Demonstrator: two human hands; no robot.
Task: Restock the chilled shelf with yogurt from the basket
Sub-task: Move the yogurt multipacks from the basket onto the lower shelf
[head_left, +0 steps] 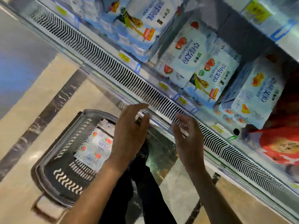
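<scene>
Down by your feet, the basket holds a strawberry yogurt pack lying flat. Both hands hover empty with fingers loosely spread, the left hand over the basket's edge and the right hand before the vent grille. Reach down with both, grip the pack by opposite sides and lift it level toward the strawberry packs on the shelf. The blue Chinese lettering and yellow price tags are too blurred to read.
</scene>
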